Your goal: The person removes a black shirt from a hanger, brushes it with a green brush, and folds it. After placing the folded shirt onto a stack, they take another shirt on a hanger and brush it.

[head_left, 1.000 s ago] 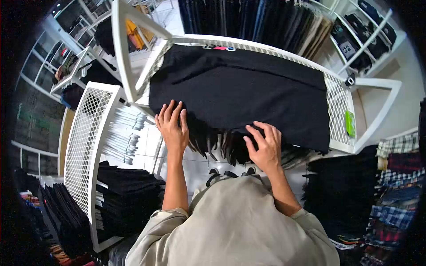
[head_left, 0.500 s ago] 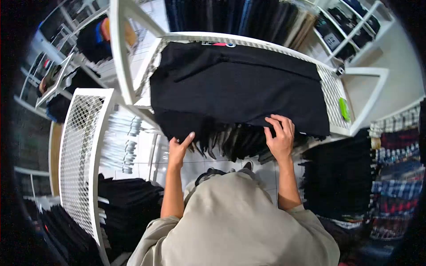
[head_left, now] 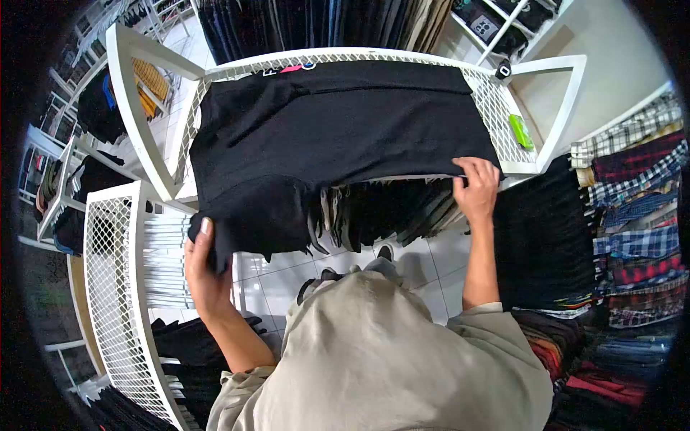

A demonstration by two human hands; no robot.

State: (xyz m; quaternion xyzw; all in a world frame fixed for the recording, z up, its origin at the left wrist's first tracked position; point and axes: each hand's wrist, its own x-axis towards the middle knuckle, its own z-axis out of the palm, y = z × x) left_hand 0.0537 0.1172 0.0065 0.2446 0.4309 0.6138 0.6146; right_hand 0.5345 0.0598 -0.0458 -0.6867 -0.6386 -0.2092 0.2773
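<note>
A black garment point(head_left: 345, 122) lies spread across a white mesh shelf point(head_left: 492, 108), with a bit of pink and white print at its far edge. At the near left corner, my left hand point(head_left: 208, 276) grips the cloth, thumb on top; this part hangs over the shelf's front edge. My right hand point(head_left: 477, 188) pinches the garment's near edge close to its right end, fingertips on the cloth. To the right on the mesh lies a bright green object point(head_left: 520, 132).
Dark garments point(head_left: 388, 212) hang below the shelf. A white mesh panel point(head_left: 115, 287) stands at the left, black clothes point(head_left: 543, 237) and plaid shirts point(head_left: 640, 251) hang at the right, and trousers point(head_left: 309, 29) hang beyond the shelf. White uprights flank the shelf.
My left hand has moved left and closed on the garment's corner, drawing it out over the front edge. My right hand has shifted toward the garment's right end. The view has shifted too.
</note>
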